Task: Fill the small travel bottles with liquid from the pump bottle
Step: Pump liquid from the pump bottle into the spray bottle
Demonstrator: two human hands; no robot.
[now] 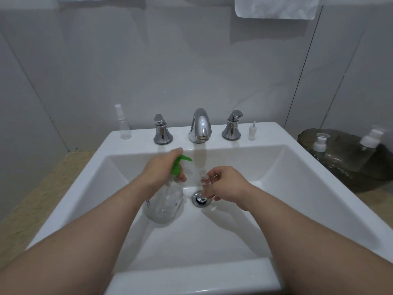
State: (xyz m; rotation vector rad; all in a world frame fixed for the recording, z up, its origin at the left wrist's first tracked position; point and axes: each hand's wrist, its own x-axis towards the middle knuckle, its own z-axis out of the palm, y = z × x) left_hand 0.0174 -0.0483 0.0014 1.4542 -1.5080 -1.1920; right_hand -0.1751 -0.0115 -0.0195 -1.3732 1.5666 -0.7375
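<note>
The left hand [161, 167] grips the neck of the pump bottle [164, 203], fingers and thumb curled round it just below the green pump head [177, 165], with one finger laid over the top of the head. The right hand [228, 186] pinches the small travel bottle [204, 184] between thumb and fingertips, fingers curled round its body. Both items are held inside the sink [276, 167], at the centre of the frame. The pump bottle is clear, upright with a slight tilt, and its base sits low in the basin, left of the drain [200, 200]. The travel bottle is clear, uncapped, threaded mouth uppermost, and stands nearly upright directly over the drain. The pump nozzle points right, toward the travel bottle's mouth; nozzle and mouth are near each other but not touching. The liquid level in either bottle cannot be read. On the rear ledge of the sink, the chrome faucet [200, 126] stands between the left tap handle [162, 130] and the right tap handle [232, 125]. A clear spray bottle [123, 124] stands upright at the ledge's left end, and a white spray cap [252, 130] stands just right of the right handle. At the right edge of the frame, a dark tray [340, 158] holds two white-topped bottles [320, 143]. A white towel [276, 7] hangs at the upper right.
</note>
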